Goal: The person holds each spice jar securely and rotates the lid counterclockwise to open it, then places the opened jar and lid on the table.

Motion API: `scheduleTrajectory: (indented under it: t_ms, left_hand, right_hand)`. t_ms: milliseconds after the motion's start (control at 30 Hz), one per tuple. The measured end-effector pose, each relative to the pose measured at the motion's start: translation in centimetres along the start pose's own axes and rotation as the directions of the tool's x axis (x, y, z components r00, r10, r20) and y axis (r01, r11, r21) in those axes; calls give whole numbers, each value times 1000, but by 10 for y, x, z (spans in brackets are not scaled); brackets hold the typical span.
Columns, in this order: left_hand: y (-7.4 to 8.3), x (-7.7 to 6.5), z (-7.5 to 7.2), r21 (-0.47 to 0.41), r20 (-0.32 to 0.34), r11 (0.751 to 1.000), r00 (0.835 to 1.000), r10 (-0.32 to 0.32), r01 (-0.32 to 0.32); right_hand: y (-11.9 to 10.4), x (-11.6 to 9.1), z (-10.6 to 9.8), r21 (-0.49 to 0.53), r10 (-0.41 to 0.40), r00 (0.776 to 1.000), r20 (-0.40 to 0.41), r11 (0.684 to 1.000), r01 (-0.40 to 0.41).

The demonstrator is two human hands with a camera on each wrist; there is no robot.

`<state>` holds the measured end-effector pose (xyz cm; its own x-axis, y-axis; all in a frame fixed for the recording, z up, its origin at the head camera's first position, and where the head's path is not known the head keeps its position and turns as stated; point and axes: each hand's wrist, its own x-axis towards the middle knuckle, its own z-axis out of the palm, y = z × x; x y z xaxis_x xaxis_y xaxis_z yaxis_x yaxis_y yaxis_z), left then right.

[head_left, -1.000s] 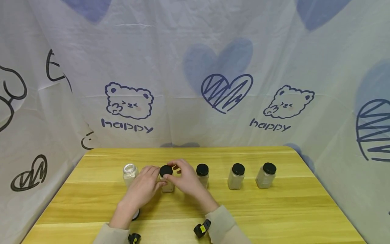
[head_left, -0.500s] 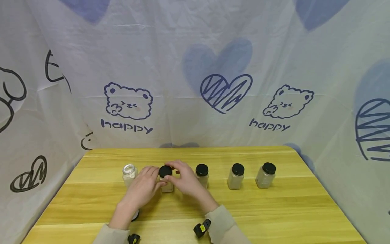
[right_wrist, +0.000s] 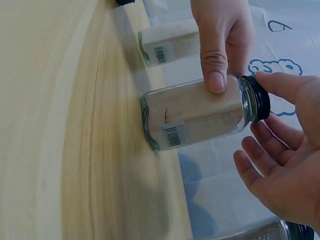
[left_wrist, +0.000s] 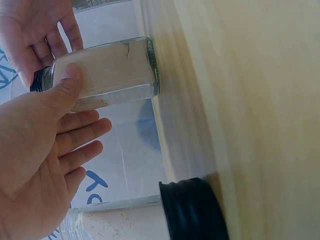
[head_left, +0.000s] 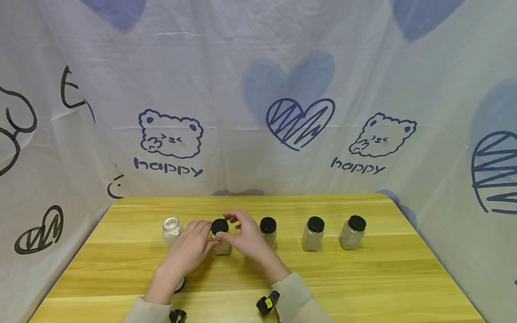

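In the head view, a square glass jar of pale powder stands on the table with its black screw lid on. My left hand steadies it, thumb pressed on the glass below the lid, other fingers stretched out behind. My right hand has its thumb on the lid's rim and its fingers loosely curved about the far side, fingertips close to the edge. A barcode label shows on the glass in the right wrist view. Left of this jar stands a lidless jar, partly behind my left hand.
A loose black lid lies on the wooden table, partly under my left forearm. To the right stand three lidded jars: one behind my right hand, one, and one farthest right. A printed cloth hangs behind.
My right fingertips moved in against the back of the lid, then drew slightly back to the right. My left hand and the jars stay in place.
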<state>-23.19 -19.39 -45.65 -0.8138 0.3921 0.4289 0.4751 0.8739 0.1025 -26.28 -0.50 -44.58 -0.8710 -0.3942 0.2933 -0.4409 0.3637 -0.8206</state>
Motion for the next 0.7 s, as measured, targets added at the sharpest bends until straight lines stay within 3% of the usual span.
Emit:
scheduleTrajectory:
  t_ms: [533, 700]
  left_hand:
    - [0, -1, 0, 13, 4, 1000, 1000, 4, -4]
    - [1, -1, 0, 13, 1, 1000, 1000, 4, -4]
  right_hand:
    - [-1, 0, 1, -116, -57, 997, 58, 991, 63]
    - [-2, 0, 1, -112, -38, 995, 88, 993, 48]
